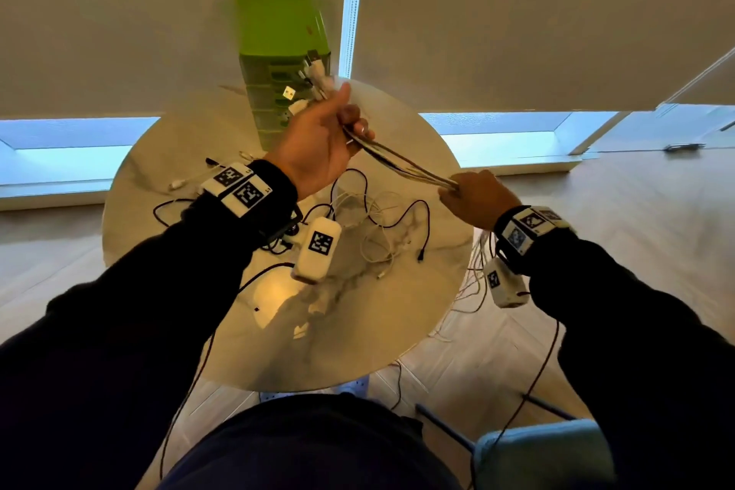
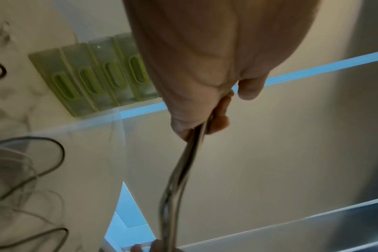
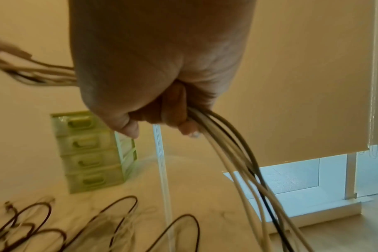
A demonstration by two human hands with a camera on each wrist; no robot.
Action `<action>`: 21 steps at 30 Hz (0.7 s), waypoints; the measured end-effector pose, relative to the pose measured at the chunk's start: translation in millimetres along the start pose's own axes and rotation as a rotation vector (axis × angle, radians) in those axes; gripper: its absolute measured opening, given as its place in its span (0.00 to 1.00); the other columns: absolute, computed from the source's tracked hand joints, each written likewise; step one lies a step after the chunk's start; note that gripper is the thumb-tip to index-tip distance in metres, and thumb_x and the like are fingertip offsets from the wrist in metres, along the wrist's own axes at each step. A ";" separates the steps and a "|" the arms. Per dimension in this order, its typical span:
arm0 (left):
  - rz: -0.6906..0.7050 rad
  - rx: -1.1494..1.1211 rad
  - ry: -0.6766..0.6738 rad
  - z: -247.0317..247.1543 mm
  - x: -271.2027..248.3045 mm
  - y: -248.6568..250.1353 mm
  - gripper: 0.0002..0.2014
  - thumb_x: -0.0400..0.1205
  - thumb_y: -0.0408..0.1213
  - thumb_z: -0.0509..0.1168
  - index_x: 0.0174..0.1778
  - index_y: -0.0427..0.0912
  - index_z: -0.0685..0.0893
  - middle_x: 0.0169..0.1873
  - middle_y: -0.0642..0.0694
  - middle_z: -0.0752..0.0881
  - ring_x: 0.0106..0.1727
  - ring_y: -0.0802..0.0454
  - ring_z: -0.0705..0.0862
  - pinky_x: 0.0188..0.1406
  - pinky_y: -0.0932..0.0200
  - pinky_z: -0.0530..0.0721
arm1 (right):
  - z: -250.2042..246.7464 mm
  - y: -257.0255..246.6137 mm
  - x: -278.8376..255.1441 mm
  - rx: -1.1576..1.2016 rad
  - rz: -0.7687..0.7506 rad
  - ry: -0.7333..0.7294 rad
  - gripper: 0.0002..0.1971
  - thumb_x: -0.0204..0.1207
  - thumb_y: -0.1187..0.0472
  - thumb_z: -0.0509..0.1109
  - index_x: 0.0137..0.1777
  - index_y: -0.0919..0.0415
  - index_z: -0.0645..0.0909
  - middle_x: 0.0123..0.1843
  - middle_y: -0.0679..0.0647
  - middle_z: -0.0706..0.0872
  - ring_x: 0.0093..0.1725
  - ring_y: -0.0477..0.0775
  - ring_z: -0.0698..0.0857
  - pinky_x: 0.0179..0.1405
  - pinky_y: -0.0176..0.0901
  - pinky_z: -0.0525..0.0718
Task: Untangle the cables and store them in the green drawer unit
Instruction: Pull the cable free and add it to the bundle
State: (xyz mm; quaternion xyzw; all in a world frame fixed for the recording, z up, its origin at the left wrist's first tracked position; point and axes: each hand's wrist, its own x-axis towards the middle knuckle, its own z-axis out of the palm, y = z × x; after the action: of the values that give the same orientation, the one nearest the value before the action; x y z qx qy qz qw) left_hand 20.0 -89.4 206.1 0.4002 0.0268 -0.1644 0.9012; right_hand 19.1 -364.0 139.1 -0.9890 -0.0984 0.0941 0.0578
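We hold a bundle of cables (image 1: pixel 401 163) stretched between both hands, above the round table (image 1: pixel 378 330). Left hand (image 1: pixel 318 147): fingers curled round the bundle just below its plug ends, which fan out above the fist, upper centre of the head view. Right hand (image 1: pixel 475 197): closed round the same bundle lower down, right of centre; the left wrist view (image 2: pixel 183 170) shows the strands running taut out of our fist, and the right wrist view (image 3: pixel 237 162) shows them leaving our grip and hanging free, mostly white with at least one dark strand.

Key relation: the held span runs diagonally, from the left hand at upper centre down to the right hand at centre right. The free tails drop past the table's right edge toward the floor.

The green drawer unit (image 1: pixel 278 52) stands at the far side of the table, upper centre of frame. The left hand, with the plugs, lies directly in front of it and is clearly the nearer; the right hand sits well apart from it, to the lower right. All visible drawer fronts (image 3: pixel 91 153) look closed.

Loose cables (image 1: pixel 378 223), black and white, lie looped on the tabletop between our wrists, not yet sorted.

Judgement: the plug end should lead into the unit, but no hand is free to open a drawer.
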 end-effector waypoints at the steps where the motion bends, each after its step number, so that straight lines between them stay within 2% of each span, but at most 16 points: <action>1: 0.033 -0.006 0.030 2.5 3.4 0.2 0.13 0.90 0.42 0.59 0.39 0.46 0.71 0.29 0.50 0.69 0.33 0.53 0.72 0.51 0.53 0.78 | 8.1 -5.1 -3.5 0.021 0.001 0.004 0.12 0.83 0.51 0.61 0.39 0.54 0.71 0.34 0.59 0.80 0.39 0.67 0.84 0.38 0.49 0.79; 4: 0.116 -0.020 0.134 7.4 12.1 1.5 0.13 0.87 0.41 0.63 0.37 0.47 0.71 0.29 0.51 0.66 0.31 0.54 0.68 0.44 0.55 0.74 | 39.3 -28.0 -17.3 0.116 -0.056 -0.119 0.05 0.81 0.52 0.61 0.50 0.49 0.66 0.35 0.55 0.79 0.35 0.64 0.83 0.36 0.58 0.85; 7: 0.146 0.057 0.256 5.7 12.3 -3.0 0.10 0.88 0.41 0.63 0.40 0.50 0.74 0.33 0.53 0.66 0.33 0.57 0.66 0.42 0.59 0.70 | 65.3 -57.2 -30.8 0.190 -0.188 -0.331 0.16 0.81 0.56 0.64 0.63 0.56 0.63 0.41 0.56 0.83 0.37 0.61 0.83 0.40 0.63 0.86; 9: 0.148 0.162 0.272 -2.5 12.6 -12.9 0.02 0.87 0.43 0.63 0.50 0.52 0.77 0.42 0.54 0.75 0.43 0.57 0.72 0.47 0.58 0.71 | 77.9 -75.3 -36.7 0.129 -0.235 -0.462 0.23 0.81 0.55 0.65 0.70 0.61 0.60 0.48 0.60 0.84 0.42 0.63 0.84 0.44 0.63 0.85; 10: 0.136 0.213 0.278 -9.6 13.4 -18.4 0.03 0.87 0.44 0.63 0.54 0.53 0.76 0.49 0.54 0.78 0.47 0.57 0.74 0.50 0.58 0.71 | 84.4 -81.0 -37.5 0.091 -0.242 -0.501 0.27 0.81 0.54 0.65 0.73 0.62 0.58 0.51 0.62 0.85 0.45 0.65 0.85 0.46 0.62 0.85; 11: 0.122 0.263 0.298 -16.9 13.7 -22.8 0.03 0.88 0.44 0.62 0.55 0.53 0.75 0.51 0.55 0.78 0.48 0.56 0.73 0.49 0.57 0.71 | 88.9 -85.6 -38.4 0.070 -0.253 -0.533 0.30 0.82 0.53 0.66 0.75 0.64 0.56 0.54 0.63 0.85 0.47 0.66 0.85 0.47 0.61 0.85; 13: 0.115 0.310 0.369 -34.4 15.7 -25.9 0.04 0.88 0.42 0.62 0.54 0.52 0.72 0.48 0.54 0.76 0.42 0.57 0.70 0.44 0.58 0.71 | 94.9 -88.1 -36.7 0.090 -0.262 -0.563 0.30 0.82 0.50 0.67 0.74 0.65 0.58 0.54 0.62 0.84 0.49 0.65 0.85 0.49 0.58 0.84; 15: 0.132 0.277 0.419 -50.4 15.9 -19.8 0.05 0.88 0.40 0.63 0.52 0.49 0.71 0.43 0.54 0.77 0.37 0.58 0.71 0.36 0.61 0.73 | 94.3 -86.1 -32.2 0.177 -0.259 -0.533 0.25 0.83 0.48 0.67 0.68 0.62 0.63 0.48 0.58 0.81 0.44 0.62 0.82 0.46 0.55 0.81; 17: 0.159 0.222 0.445 -64.1 16.1 -9.0 0.06 0.89 0.39 0.62 0.50 0.47 0.71 0.33 0.57 0.82 0.30 0.60 0.75 0.29 0.62 0.72 | 93.2 -78.5 -23.7 0.257 -0.229 -0.467 0.18 0.84 0.47 0.65 0.60 0.60 0.67 0.42 0.56 0.80 0.40 0.61 0.80 0.43 0.53 0.78; 19: 0.187 0.161 0.461 -72.1 13.6 3.1 0.07 0.89 0.38 0.61 0.46 0.46 0.71 0.24 0.59 0.81 0.24 0.62 0.75 0.26 0.62 0.69 | 93.7 -71.1 -12.2 0.289 -0.187 -0.381 0.16 0.86 0.47 0.61 0.57 0.61 0.69 0.41 0.59 0.82 0.40 0.63 0.82 0.41 0.53 0.77; 21: 0.203 0.115 0.476 -76.0 12.1 10.7 0.08 0.89 0.39 0.61 0.45 0.47 0.71 0.21 0.58 0.78 0.22 0.61 0.72 0.26 0.61 0.67 | 93.5 -66.1 -2.6 0.234 -0.183 -0.330 0.16 0.88 0.46 0.56 0.59 0.60 0.70 0.43 0.60 0.83 0.42 0.64 0.83 0.41 0.52 0.78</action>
State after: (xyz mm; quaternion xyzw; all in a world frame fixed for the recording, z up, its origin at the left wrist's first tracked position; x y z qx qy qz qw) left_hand 41.2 -30.5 160.0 0.4789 0.1884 0.0245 0.8571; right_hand -14.1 -291.1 57.1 -0.9336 -0.1844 0.2600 0.1636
